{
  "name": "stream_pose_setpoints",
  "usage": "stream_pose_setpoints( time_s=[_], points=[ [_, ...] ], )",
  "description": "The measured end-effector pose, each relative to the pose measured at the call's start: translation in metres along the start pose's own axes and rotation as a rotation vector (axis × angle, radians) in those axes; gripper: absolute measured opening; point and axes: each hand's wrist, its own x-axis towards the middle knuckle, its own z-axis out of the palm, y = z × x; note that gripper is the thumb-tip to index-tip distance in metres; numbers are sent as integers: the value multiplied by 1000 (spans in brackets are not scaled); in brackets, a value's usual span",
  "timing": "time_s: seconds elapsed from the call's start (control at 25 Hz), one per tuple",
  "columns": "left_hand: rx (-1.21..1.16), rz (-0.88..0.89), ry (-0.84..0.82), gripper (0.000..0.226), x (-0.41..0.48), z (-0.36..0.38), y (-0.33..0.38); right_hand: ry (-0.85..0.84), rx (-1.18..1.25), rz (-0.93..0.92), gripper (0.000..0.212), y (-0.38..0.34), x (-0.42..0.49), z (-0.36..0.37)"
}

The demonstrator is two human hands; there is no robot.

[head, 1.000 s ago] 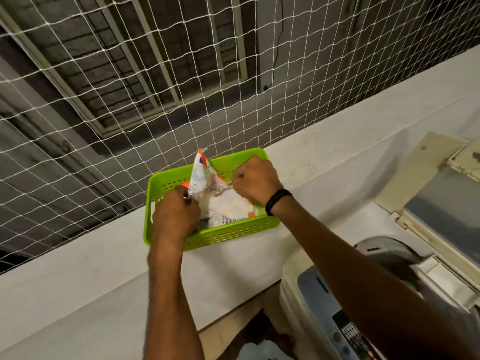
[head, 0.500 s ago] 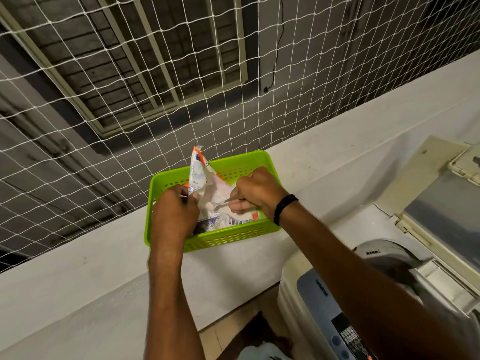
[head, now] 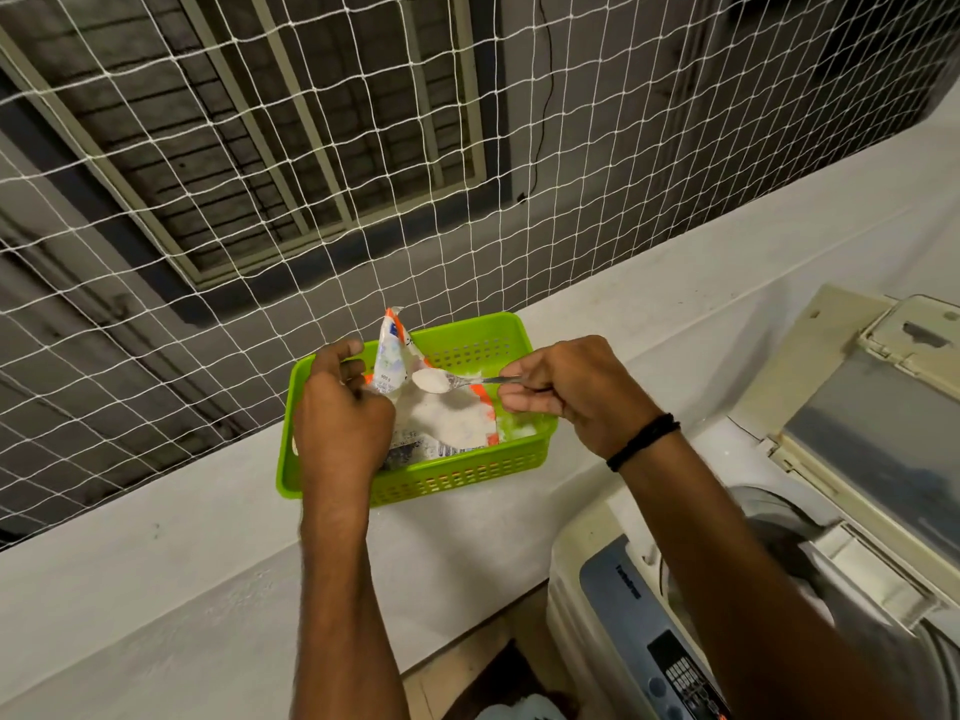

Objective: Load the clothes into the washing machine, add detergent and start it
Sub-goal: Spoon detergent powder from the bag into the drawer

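A torn white and orange detergent packet [head: 441,418] lies in a green plastic basket [head: 467,472] on the white ledge. My left hand [head: 340,418] pinches the packet's left edge and holds it upright. My right hand [head: 566,389] grips a metal spoon [head: 457,380] heaped with white powder, just above the packet's mouth. The top-loading washing machine [head: 639,615] stands at the lower right with its lid [head: 872,423] raised; my right forearm hides most of the drum.
White netting [head: 363,174] rises directly behind the ledge [head: 156,563]. The machine's control panel [head: 670,662] faces me at the bottom right. A bit of pale cloth [head: 519,711] shows on the floor at the bottom edge.
My right hand has drawn the spoon up and out of the packet, now loaded with powder. The left hand stays on the packet's edge.
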Motion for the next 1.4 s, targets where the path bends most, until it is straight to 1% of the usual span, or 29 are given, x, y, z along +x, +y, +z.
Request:
stream_pose_setpoints(
  time_s=[0.12, 0.28, 0.44, 0.56, 0.76, 0.92, 1.08, 1.2, 1.4],
  points=[
    [-54, 48, 83, 40, -4, 6, 8, -15, 86, 5, 25, 0, -6, -10],
    [-137, 98, 145, 33, -9, 15, 20, 20, 83, -17, 28, 2, -7, -20],
    [-207, 158, 148, 32, -13, 26, 31, 43, 106, -78, 26, 1, -16, -42],
    [-228, 217, 125, 30, -23, 46, 51, 112, 122, -118, 23, -1, -29, -71],
    [-302, 276, -28, 28, -48, 101, 85, 273, 128, -102, 24, -2, -49, -127],
    [-314, 347, -196, 27, -73, 154, 103, 406, 207, -129, 24, 11, -65, -177],
    [-248, 397, -392, 24, -106, 209, 111, 542, 303, -126, 27, 41, -80, -232],
    [-170, 451, -494, 24, -136, 249, 110, 665, 383, -119, 27, 72, -91, -272],
    [-49, 526, -711, 25, -191, 312, 97, 848, 500, -53, 24, 118, -107, -333]
  ],
)
